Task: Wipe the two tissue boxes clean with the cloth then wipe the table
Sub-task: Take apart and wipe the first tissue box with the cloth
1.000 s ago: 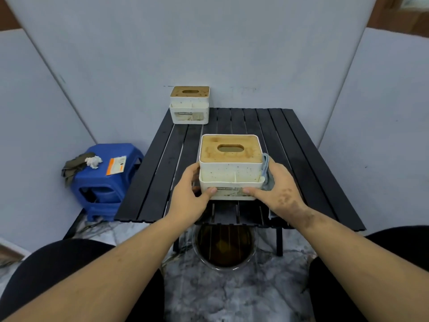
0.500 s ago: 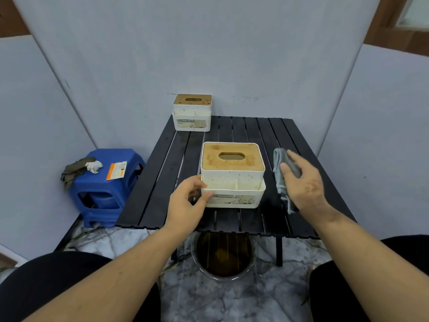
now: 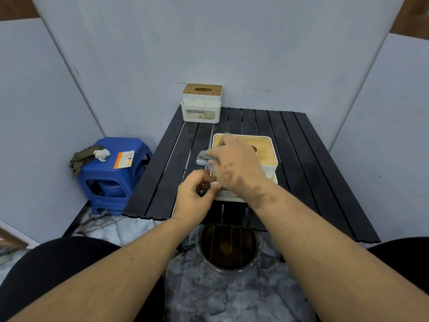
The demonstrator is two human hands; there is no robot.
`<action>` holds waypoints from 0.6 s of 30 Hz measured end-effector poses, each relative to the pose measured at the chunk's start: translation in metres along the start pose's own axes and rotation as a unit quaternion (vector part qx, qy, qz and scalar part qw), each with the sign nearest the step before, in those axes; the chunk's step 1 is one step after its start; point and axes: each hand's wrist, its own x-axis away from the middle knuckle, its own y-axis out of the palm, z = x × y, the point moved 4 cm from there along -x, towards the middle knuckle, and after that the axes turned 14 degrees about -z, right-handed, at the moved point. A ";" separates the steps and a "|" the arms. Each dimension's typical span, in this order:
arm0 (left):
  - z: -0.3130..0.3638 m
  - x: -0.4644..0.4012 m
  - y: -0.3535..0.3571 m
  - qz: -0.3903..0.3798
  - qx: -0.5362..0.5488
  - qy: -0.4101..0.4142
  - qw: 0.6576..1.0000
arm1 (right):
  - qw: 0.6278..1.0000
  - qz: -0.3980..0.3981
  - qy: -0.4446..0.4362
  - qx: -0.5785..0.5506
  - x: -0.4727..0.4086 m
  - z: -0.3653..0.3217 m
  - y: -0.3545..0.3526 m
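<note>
Near box [image 3: 262, 151] sitting at the table's [image 3: 308, 159] near edge, just ahead of both hands, wooden lid up and slotted. Being steadied by the left hand [image 3: 193, 196], fingers curled and thumb pinching the low near-left corner of the white base, probably so the box is not sliding while being rubbed. Crossing over the lid, the right hand [image 3: 234, 163], fingers bunched round the cloth [image 3: 202, 157], a small grey wad poking out past the box's left edge; grip closed on it, not slack. Pressing down over the left part of the lid, judging by the hand's low flat pose, though actual contact under the palm staying hidden. Wiping of this box looking only just begun. Far box [image 3: 201, 103] waiting untouched at the far-left corner, against the wall, well apart from the hands, stains showing on its front. Counting up: two tissue boxes, one cloth, one slatted black table. Off to the left, one blue stool [image 3: 111, 180] carrying a dark rag, a crumpled white scrap and an orange-and-white card. Below the near edge, one round bowl [image 3: 228, 248] standing on the marbled floor.
</note>
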 end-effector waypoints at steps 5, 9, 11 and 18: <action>0.000 0.000 0.003 -0.010 0.002 0.013 1.000 | 0.989 0.008 0.122 -0.087 0.025 0.082 -0.019; -0.002 -0.002 0.005 -0.017 0.018 0.019 1.000 | 0.983 0.020 0.158 -0.091 0.033 0.104 -0.018; -0.001 -0.002 0.005 -0.018 0.020 0.020 0.999 | 0.991 0.028 0.107 -0.075 0.025 0.068 -0.011; -0.002 -0.004 0.003 -0.015 0.016 0.032 0.999 | 0.991 0.011 0.040 -0.130 0.005 0.052 -0.003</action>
